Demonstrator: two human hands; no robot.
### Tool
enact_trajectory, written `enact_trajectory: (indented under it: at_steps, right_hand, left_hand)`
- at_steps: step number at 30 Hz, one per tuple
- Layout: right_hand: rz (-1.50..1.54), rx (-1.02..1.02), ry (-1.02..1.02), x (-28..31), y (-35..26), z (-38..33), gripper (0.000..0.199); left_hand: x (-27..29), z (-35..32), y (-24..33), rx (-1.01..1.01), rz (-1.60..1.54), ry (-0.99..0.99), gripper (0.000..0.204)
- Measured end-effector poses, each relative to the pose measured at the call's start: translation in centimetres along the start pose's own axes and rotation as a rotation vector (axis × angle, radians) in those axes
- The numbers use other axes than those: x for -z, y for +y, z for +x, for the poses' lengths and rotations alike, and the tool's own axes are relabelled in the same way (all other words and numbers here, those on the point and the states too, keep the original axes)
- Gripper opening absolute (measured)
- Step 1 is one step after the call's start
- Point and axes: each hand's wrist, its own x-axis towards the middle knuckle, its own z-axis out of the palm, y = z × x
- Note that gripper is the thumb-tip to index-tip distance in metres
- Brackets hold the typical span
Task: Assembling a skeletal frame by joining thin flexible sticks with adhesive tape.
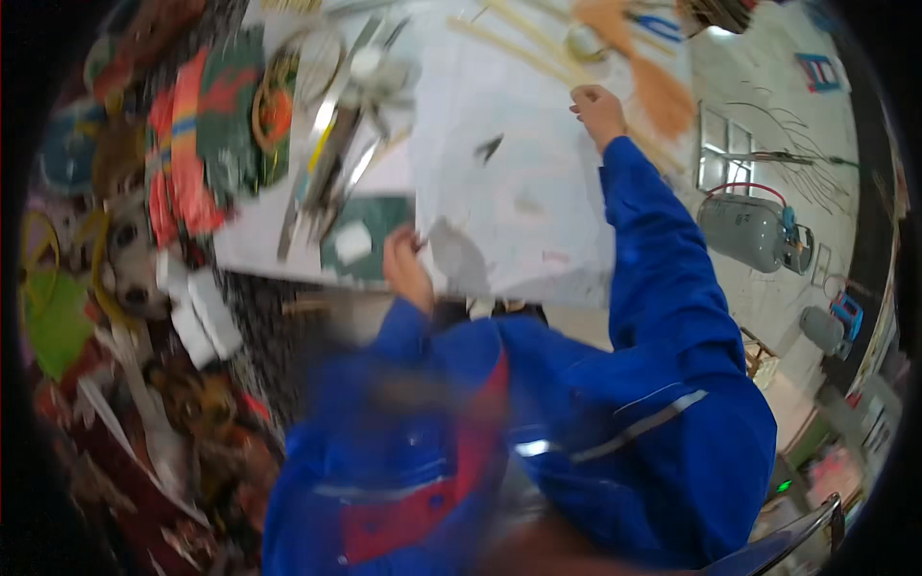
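My left hand (408, 267) is at the table's near edge with its fingers curled together. A small dark spot shows at its fingertips, too blurred to name. Beside it lies a dark green mat (389, 213) with a white square piece (353, 241) on it. My right arm reaches forward, and my right hand (597, 110) is closed near the ends of pale wooden strips (514, 46). Whether it grips a strip is hidden. On the white sheet (461, 115) between my hands rests a small dark object (489, 147).
Knives and long tools (331, 158) lie left on the table, beside green and red folded cloth (230, 106). A roll of tape (584, 43), orange-brown material (663, 96) and blue-handled pliers (656, 26) are at the far right. Grey gas cylinders (741, 230) stand on the floor.
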Motion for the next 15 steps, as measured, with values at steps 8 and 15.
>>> enact_trajectory:
  at_steps: [8,15]
  right_hand:
    - [0.121,0.45,-0.903,-2.7,4.3,-27.0,0.035]
    - [0.128,0.421,-0.69,-8.6,5.9,-33.7,0.029]
  left_hand:
    - [-1.1,0.4,0.0,0.13,-0.15,0.109,0.032]
    - [-0.9,-0.4,-1.4,0.163,-0.234,0.135,0.028]
